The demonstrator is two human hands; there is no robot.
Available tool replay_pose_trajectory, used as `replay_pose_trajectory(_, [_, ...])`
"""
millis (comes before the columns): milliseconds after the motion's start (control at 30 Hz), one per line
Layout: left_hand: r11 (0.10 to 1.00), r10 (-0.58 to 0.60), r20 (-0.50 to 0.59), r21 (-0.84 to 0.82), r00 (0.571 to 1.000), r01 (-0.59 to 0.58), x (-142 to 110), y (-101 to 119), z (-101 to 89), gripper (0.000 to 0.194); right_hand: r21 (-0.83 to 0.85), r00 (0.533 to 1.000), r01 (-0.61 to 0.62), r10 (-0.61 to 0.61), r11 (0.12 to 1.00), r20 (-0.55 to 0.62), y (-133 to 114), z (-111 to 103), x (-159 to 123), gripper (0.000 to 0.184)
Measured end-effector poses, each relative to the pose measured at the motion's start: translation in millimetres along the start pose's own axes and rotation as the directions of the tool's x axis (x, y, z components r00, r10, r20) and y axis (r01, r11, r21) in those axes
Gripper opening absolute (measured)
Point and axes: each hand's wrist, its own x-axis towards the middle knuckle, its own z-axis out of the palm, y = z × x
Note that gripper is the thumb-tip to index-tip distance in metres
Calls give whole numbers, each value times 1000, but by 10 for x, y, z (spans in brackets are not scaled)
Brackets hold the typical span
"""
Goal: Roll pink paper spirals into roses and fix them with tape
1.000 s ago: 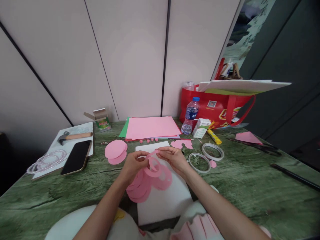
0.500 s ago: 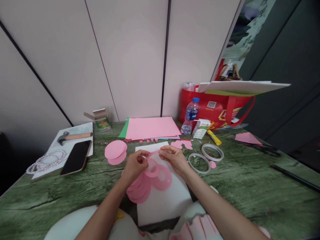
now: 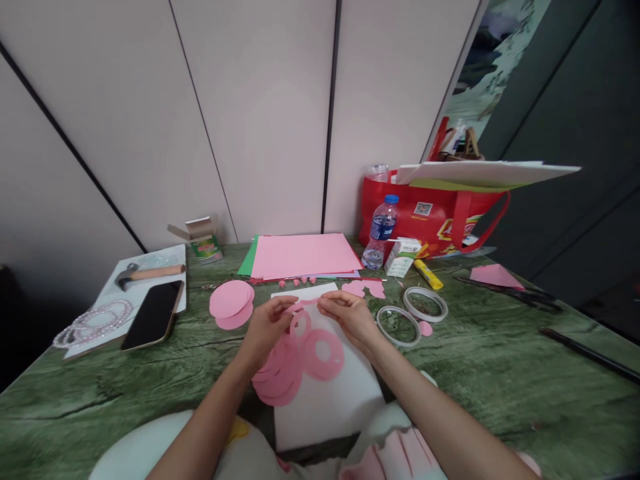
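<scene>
A curled strip of pink paper (image 3: 307, 303) stretches between my two hands above a white board (image 3: 330, 417). My left hand (image 3: 270, 327) pinches its left end, and my right hand (image 3: 350, 319) pinches the right end between thumb and forefinger. Just below the strip is a pink paper loop (image 3: 309, 325); whether it is part of the strip I cannot tell. A pink paper ring (image 3: 337, 357) lies flat on the board. Overlapping pink paper discs (image 3: 277, 387) rest at the board's left edge, partly under my left wrist.
Left are pink discs (image 3: 230, 300), a phone (image 3: 154, 317), a hammer (image 3: 155, 272) and beads (image 3: 107, 320). Pink sheets (image 3: 305, 257) lie behind. To the right are tape rolls (image 3: 440, 308), a glue stick (image 3: 428, 274), a bottle (image 3: 383, 230), scissors (image 3: 530, 298) and a red bag (image 3: 425, 230).
My left hand has shifted slightly left and its fingers have opened out a little. The strip between the hands looks flatter, and the loop has moved slightly left, uncovering more of the ring.
</scene>
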Motion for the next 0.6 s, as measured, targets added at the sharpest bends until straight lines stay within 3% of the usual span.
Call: replay_pose_trajectory(600, [1000,10,-39,-19,999,-10,6,-47,-22,36,-23,999,-8,8,1000,31,-11,-2,-5,26])
